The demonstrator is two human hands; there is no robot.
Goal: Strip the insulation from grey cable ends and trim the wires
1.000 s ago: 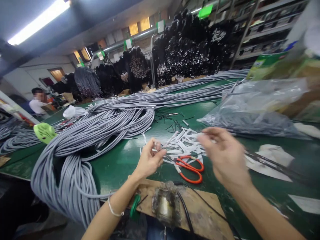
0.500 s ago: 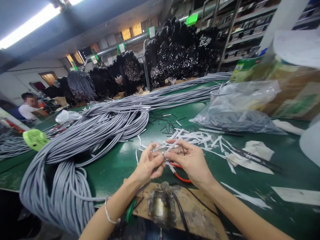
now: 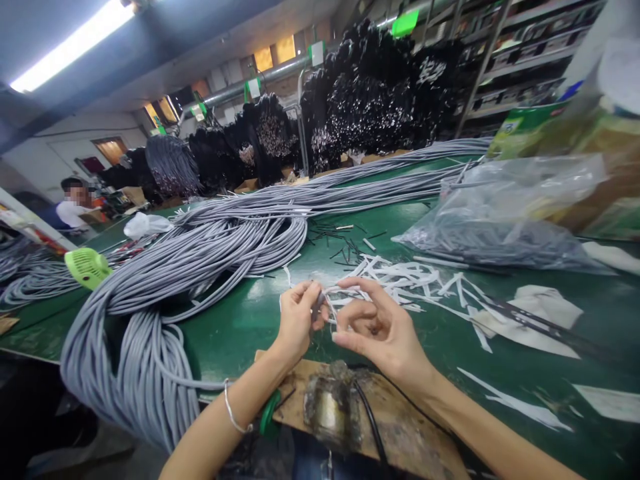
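Note:
My left hand (image 3: 299, 319) is closed around the end of a grey cable (image 3: 317, 303), pinched between thumb and fingers. Thin whitish wires (image 3: 331, 307) fan out of that end towards my right hand. My right hand (image 3: 385, 327) is just to the right, its thumb and forefinger spread apart around the wire tips, the other fingers curled. Whether a fingertip touches a wire is hard to tell. Behind the hands lies a loose pile of white strips (image 3: 395, 277). From beside my left forearm, a grey cable runs back to a large grey cable bundle (image 3: 225, 247).
A metal device (image 3: 327, 407) on a brown board (image 3: 400, 427) sits at the near edge of the green table (image 3: 235, 333). To the right are a clear bag (image 3: 500, 227), a white cloth (image 3: 540, 313) and dark tweezers-like tool (image 3: 545, 323). A green fan (image 3: 87, 268) and another person (image 3: 73, 210) are left.
My right hand's thumb and forefinger have parted from the cable end. My left hand has turned slightly, keeping the cable. Red handles below my hands no longer show. The view has shifted left.

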